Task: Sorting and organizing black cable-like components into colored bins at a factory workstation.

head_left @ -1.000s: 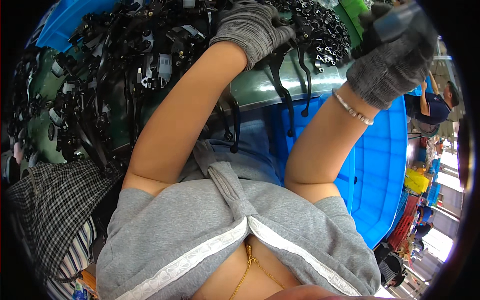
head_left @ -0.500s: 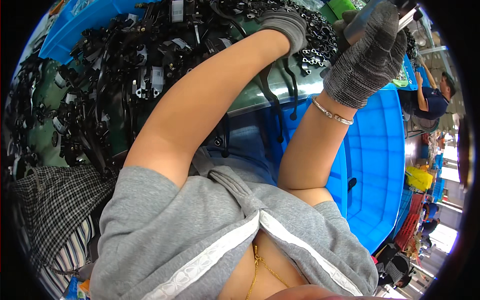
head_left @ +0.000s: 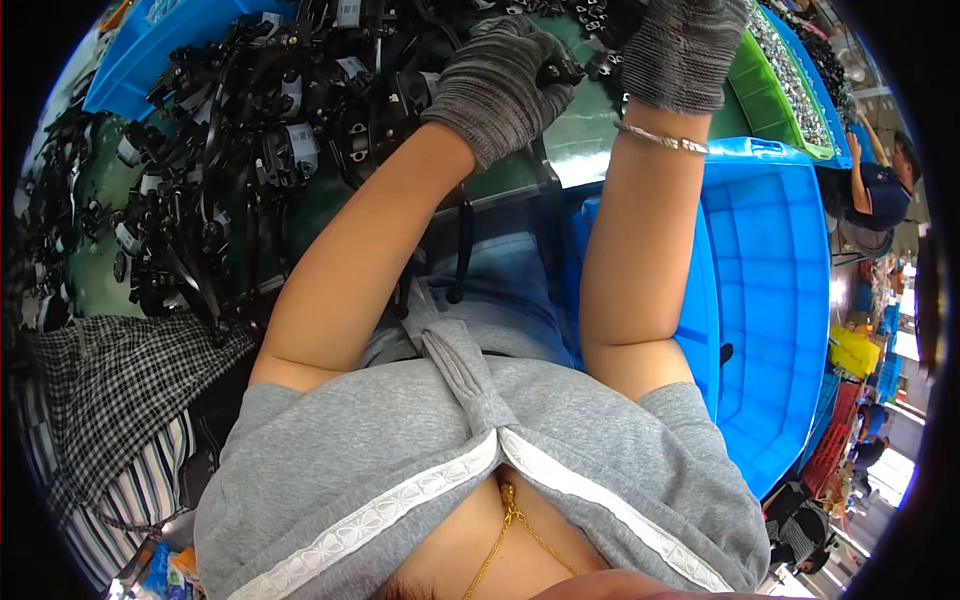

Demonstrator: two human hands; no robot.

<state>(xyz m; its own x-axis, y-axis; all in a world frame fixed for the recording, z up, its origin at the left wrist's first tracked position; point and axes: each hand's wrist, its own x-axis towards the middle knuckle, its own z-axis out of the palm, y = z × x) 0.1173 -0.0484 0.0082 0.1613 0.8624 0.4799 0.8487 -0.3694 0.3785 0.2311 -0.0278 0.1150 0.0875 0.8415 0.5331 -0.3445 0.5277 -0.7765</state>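
Note:
My left hand [head_left: 500,90], in a grey knit glove, is closed around a small black lever assembly [head_left: 562,70] above the green table. Only its black end shows past my thumb; the rest is hidden by the glove. To the right, my right hand [head_left: 685,55], gloved alike, reaches to the top edge of the picture. Its fingers are out of sight, so what it holds does not show. Small black metal clamps [head_left: 604,64] lie between the hands. Black ball-ended levers [head_left: 464,240] hang over the table's near edge below my left hand.
Many black lever assemblies [head_left: 290,150] cover the left of the table, with a blue bin [head_left: 150,60] behind. A green tray [head_left: 765,95] of small silver parts stands right. A large blue tub [head_left: 765,300] sits by my right arm. Another person [head_left: 880,190] works farther right.
My left hand has come back from the clamp pile, toward me and leftward, and now shows a black part. My right hand has moved left and farther away; the shiny metal piece beside it no longer shows.

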